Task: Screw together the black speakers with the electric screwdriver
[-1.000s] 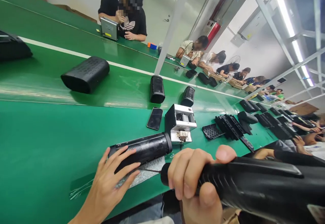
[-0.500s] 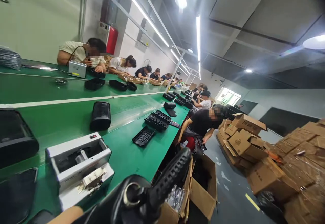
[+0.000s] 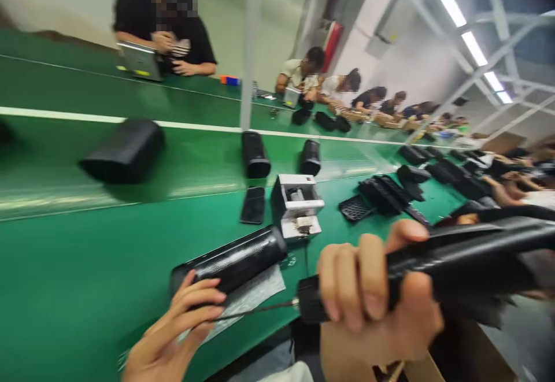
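My right hand (image 3: 368, 289) is wrapped around a black electric screwdriver (image 3: 468, 249), held almost level above the table's near edge. Its long thin bit (image 3: 255, 311) points left. At the tip of the bit, my left hand (image 3: 182, 318) closes thumb and forefinger around it; whether a screw is there is hidden. The other left fingers reach toward the near end of a long black speaker-like housing (image 3: 234, 255), seeming to touch it. That housing lies slanted, partly over a translucent bubble-wrap sheet (image 3: 266, 289). Just beyond stands a white screw feeder (image 3: 299, 206).
A phone-like black slab (image 3: 252, 204) lies left of the feeder. More black housings (image 3: 125, 151) stand along the green bench (image 3: 87, 266). Black grille parts (image 3: 356, 208) are piled to the right. Co-workers sit across and farther down; a cardboard box (image 3: 468, 347) is below right.
My view has swung left and down, bringing both hands, the screwdriver's grip and the slanted housing into sight. The feeder now appears farther off, near the middle.
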A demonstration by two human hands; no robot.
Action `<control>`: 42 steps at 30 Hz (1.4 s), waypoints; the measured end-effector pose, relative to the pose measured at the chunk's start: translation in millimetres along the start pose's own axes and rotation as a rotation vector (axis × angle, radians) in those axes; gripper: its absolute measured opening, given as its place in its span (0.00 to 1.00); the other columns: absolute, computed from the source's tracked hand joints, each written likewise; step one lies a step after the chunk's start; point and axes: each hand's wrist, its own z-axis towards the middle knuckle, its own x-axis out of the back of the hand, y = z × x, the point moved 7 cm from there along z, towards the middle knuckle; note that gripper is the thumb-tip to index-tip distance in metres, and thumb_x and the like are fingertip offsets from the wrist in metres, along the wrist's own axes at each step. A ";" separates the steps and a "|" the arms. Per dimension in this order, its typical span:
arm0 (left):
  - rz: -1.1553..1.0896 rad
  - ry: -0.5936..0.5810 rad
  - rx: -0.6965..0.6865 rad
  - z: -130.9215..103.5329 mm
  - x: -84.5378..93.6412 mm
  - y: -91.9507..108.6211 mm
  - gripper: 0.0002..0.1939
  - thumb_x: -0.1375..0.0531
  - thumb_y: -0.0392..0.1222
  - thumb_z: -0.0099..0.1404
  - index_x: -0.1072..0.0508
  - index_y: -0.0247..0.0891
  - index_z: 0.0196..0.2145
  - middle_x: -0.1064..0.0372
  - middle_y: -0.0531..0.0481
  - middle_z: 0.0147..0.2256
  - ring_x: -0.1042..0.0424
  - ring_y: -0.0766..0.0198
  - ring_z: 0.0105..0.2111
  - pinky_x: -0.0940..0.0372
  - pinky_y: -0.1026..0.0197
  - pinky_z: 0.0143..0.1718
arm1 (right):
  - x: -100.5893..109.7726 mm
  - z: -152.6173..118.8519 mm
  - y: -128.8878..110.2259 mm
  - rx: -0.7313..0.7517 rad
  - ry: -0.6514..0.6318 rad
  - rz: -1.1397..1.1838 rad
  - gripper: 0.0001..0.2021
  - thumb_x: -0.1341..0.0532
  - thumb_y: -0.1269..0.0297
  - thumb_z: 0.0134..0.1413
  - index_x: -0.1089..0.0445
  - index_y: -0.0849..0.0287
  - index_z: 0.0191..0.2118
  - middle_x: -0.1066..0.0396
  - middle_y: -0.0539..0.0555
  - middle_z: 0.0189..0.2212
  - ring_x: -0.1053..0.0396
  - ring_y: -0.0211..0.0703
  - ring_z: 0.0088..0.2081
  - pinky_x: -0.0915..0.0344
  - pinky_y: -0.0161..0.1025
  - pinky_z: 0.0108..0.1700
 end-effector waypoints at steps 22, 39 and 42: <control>-0.119 -0.008 0.046 20.0 -8.0 40.2 0.08 0.32 0.51 0.85 0.10 0.60 0.52 0.11 0.57 0.43 0.10 0.61 0.46 0.20 0.47 0.69 | 9.4 7.0 -17.0 -0.079 -0.020 -0.049 0.11 0.30 0.58 0.75 0.27 0.46 0.57 0.52 0.34 0.20 0.53 0.28 0.13 0.44 0.37 0.17; 0.496 -0.049 0.162 -17.5 10.2 -26.2 0.42 0.30 0.60 0.80 0.41 0.60 0.83 0.49 0.40 0.83 0.46 0.31 0.83 0.36 0.23 0.78 | -17.5 4.2 23.1 -0.183 -0.203 -0.543 0.24 0.19 0.51 0.62 0.28 0.41 0.57 0.31 0.42 0.27 0.28 0.45 0.26 0.23 0.46 0.32; 0.428 -0.062 0.258 -27.0 11.0 -48.6 0.41 0.31 0.64 0.80 0.40 0.59 0.81 0.51 0.39 0.84 0.41 0.31 0.81 0.32 0.25 0.76 | -25.8 -9.5 31.7 -0.107 -0.259 -0.531 0.19 0.24 0.54 0.70 0.30 0.41 0.59 0.33 0.40 0.25 0.33 0.40 0.22 0.28 0.42 0.28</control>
